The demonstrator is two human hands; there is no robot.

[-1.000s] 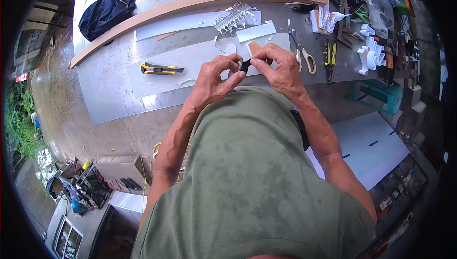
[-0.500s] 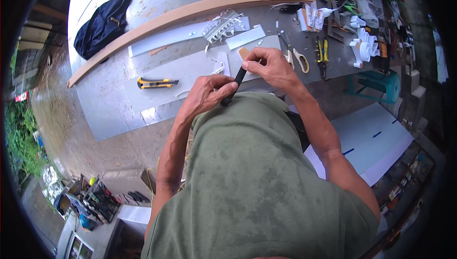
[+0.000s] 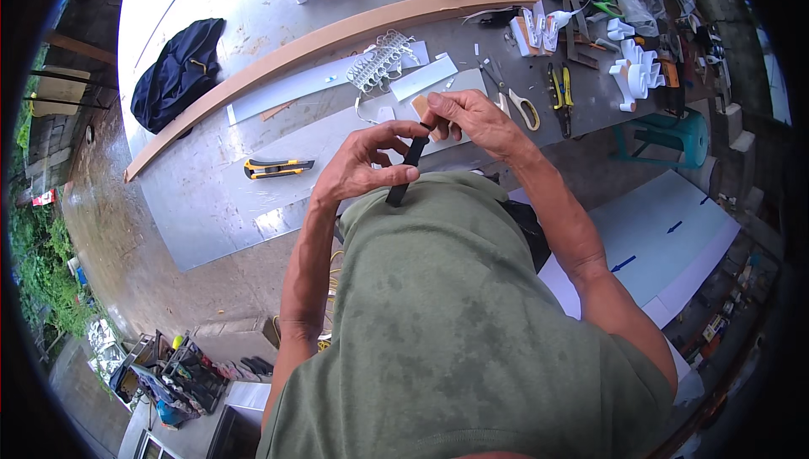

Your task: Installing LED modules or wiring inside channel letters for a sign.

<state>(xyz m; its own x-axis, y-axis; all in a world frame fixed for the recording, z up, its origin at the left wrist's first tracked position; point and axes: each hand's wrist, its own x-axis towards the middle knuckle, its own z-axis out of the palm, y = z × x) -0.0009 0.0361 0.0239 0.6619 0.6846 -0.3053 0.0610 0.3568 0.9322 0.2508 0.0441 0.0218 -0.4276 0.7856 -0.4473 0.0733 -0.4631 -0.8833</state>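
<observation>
Left hand (image 3: 364, 162) holds a black strip (image 3: 414, 152) — right hand (image 3: 474, 122) at its top.

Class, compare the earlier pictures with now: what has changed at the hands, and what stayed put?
More of the black strip now shows: mostly covered at first, it slants down to the green shirt. The left hand has spread index finger and thumb along it; whether the right hand still grips it is unclear. The utility knife and scissors lie unmoved, though the view shifted.
</observation>
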